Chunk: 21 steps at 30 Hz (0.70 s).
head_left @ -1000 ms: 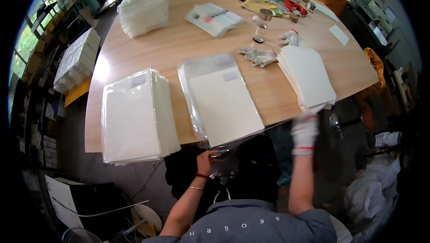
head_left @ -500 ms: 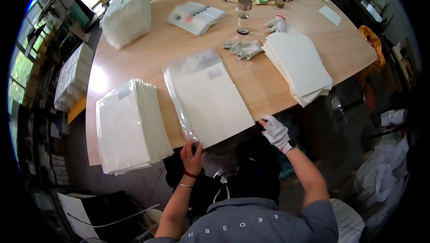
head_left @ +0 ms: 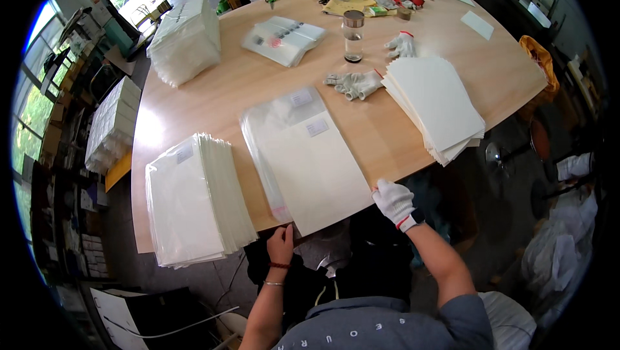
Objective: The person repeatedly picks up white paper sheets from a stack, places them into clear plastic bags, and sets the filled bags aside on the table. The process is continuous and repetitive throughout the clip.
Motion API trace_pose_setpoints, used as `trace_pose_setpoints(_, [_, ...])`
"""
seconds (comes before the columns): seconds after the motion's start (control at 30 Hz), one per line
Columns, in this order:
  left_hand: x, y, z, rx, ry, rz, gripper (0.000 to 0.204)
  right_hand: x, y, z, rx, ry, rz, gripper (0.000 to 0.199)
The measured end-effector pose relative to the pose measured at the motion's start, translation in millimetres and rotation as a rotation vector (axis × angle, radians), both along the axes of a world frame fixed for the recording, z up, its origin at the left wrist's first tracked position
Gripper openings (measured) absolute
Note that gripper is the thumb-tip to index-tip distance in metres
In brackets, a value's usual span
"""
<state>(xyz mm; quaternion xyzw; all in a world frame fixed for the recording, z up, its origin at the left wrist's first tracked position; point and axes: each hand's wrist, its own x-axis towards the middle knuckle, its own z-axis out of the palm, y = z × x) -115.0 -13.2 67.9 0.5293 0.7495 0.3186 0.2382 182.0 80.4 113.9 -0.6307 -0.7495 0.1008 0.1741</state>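
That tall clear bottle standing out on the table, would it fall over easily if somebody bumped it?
Probably yes: the bottle is tall and narrow on a small base. It looks mostly empty, so likely light. Being round, it would probably roll across the smooth table.
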Motion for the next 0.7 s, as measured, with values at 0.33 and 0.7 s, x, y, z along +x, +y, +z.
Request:
trace_pose_setpoints(0.33, [4.5, -11.1, 64.4, -0.137, -0.898, -0.138, 0.021, 0.7, -38.8, -24.3, -0.473, 0.965, 0.156, 0.03])
trace_pose_setpoints(0.7, [-182.4, -82.7, 202.1, 0.397, -0.342, 0.225, 0.009, -231.4, -35.3, 89.4, -0.727, 1.136, 0.564, 0.032])
